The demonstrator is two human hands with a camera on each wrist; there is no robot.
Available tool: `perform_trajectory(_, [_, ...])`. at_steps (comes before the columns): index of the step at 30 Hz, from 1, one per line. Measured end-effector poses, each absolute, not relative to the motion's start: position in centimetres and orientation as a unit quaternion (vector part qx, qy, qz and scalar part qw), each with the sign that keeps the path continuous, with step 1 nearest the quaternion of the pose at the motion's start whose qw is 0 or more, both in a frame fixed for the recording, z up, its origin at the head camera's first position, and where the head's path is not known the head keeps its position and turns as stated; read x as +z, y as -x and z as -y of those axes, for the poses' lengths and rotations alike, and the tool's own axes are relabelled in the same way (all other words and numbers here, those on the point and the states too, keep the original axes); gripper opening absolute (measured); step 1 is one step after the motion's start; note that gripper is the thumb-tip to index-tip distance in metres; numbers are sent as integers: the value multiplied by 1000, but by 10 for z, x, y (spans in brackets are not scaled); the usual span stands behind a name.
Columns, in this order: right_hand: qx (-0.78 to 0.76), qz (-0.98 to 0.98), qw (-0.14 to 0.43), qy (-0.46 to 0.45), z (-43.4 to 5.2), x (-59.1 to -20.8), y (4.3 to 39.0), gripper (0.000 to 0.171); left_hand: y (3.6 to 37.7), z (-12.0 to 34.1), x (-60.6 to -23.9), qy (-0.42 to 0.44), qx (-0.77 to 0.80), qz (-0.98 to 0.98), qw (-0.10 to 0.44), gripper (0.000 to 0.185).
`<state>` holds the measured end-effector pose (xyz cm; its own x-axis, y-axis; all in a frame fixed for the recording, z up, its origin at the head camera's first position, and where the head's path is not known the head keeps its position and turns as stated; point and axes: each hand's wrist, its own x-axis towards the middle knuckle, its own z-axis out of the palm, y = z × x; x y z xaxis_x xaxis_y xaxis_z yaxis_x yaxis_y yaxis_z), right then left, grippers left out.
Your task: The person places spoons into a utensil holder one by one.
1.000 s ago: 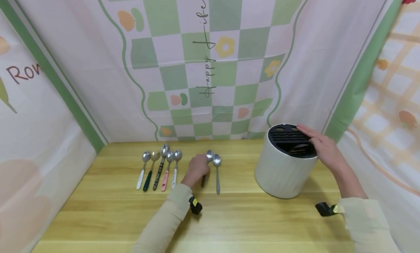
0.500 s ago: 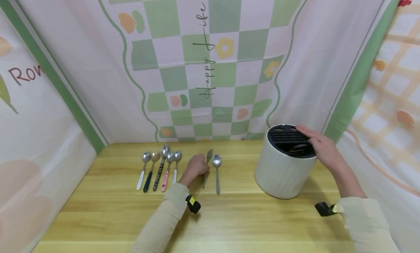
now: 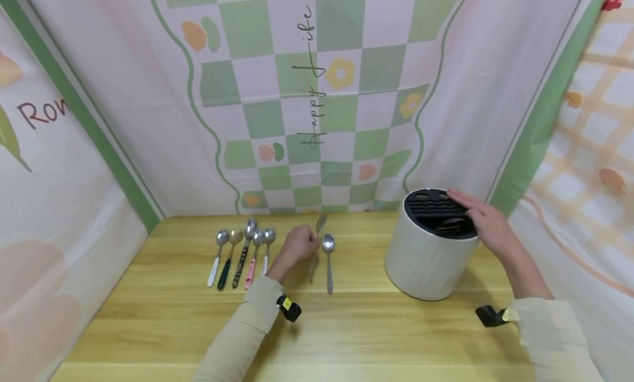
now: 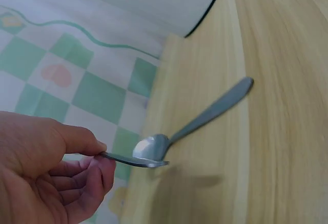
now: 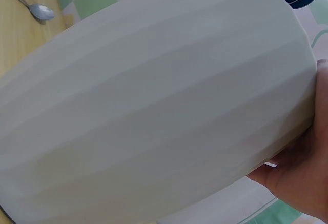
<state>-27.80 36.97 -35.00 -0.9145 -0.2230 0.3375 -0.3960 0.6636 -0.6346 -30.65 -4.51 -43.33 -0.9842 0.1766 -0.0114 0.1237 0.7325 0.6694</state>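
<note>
Clock as in head view, 12 toward the wall cloth [image 3: 319, 175]. Left hand [image 3: 301, 243] pinches a metal spoon [image 3: 321, 223] between thumb and forefinger, remaining fingers curled toward the palm; bowl end at 1 o'clock from the hand, other end near 5. Left wrist view shows one thin end poking out past the fingertips, next to a shadow, so probably lifted off the table [image 3: 356, 338]; the light pinch looks enough for something this slim. Loose spoon [image 3: 329, 263] lies flat just beside at 3 o'clock, bowl at 12, handle at 6. At 9 o'clock from the left hand, five spoons in a row: white handle [image 3: 213, 272], dark green handle [image 3: 224, 273], black patterned handle [image 3: 240, 265], pink handle [image 3: 250, 272], pale patterned handle [image 3: 264, 263]. Bowls all roughly at 12, handles toward the person, presumably so they're easy to tell apart and grab. Cutlery holder [image 3: 428, 266] stands upright well off at 3 o'clock, black insert on top, slots and round holes in the 12 half, some cutlery [image 3: 449, 225] in the bigger compartment at 6. Right hand [image 3: 490, 223] rests against the rim around 2 to 3 o'clock, fingers straight and close together, thumb nearer the front, likely steadying the holder.
</note>
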Motion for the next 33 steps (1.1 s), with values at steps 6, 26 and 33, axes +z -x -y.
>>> perform_trajectory(6, [372, 906, 115, -168, -370, -351, 277, 49, 303, 39, -424, -116, 368, -922, 22, 31])
perform_trajectory(26, [375, 905, 106, -169, -371, -350, 277, 49, 285, 9, -384, -185, 375, -908, -24, 8])
perform_trajectory(33, [372, 908, 100, -164, -370, -348, 276, 49, 281, -3, -369, -217, 364, -904, -54, 9])
